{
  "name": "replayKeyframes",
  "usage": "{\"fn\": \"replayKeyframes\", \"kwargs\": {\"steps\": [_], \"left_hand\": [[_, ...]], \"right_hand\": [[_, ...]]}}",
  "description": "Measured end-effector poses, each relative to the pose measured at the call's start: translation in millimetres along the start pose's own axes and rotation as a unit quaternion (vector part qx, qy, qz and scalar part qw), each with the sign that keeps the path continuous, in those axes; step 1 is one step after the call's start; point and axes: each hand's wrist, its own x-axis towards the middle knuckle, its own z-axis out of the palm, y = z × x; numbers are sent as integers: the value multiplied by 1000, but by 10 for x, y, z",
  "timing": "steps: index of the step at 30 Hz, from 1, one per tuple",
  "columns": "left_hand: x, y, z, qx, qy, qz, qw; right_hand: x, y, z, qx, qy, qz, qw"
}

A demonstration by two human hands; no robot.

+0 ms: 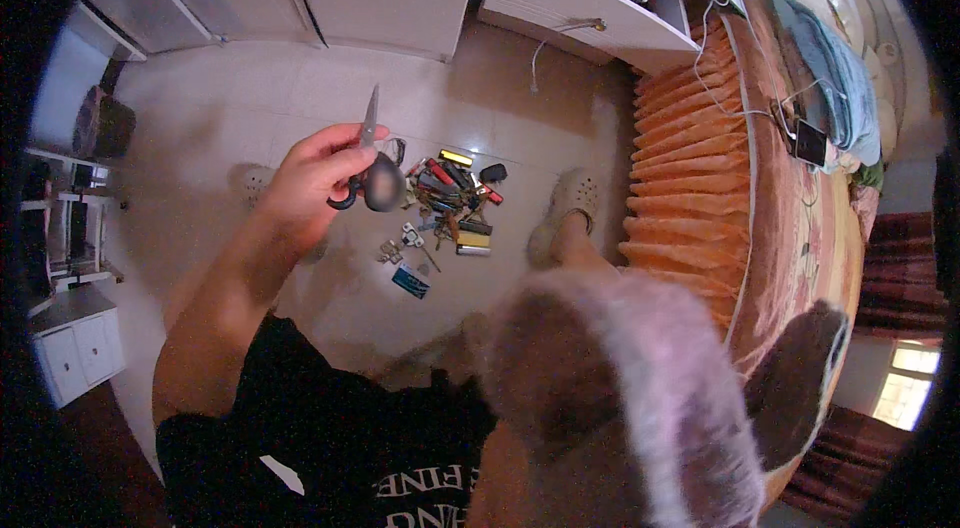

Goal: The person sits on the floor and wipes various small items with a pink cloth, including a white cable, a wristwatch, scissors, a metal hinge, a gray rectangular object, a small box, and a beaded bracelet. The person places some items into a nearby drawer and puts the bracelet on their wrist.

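Observation:
My left hand (318,166) is raised over the floor, its fingers closed on a pair of scissors (371,114). The metal blades point up and away from me, and the black handle loops hang below my fingers. Close in front at the lower right is a blurred, fuzzy pinkish-white thing (672,368), whose kind I cannot make out. My right arm (495,478) runs up against it, and my right hand's fingers do not show clearly there. Beyond the scissors, a pile of small items (450,193) lies on the tiles, with red, black, yellow and metallic pieces.
Nearer me lie small white pieces (411,234) and a teal packet (409,280). A beige clog (574,203) is on my foot right of the pile. An open white drawer (590,8) juts out ahead. A bed with an orange ruffled skirt (690,168) borders the right side.

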Motion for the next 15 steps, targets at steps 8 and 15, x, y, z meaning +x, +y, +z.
{"fn": "replayKeyframes", "kwargs": {"steps": [8,15], "left_hand": [[-130,88,183,-19,-17,8,1000],[-147,104,295,-54,-87,-42,994]], "right_hand": [[147,-167,-161,-32,5,12,999],[105,-393,-124,-88,86,-15,992]]}}
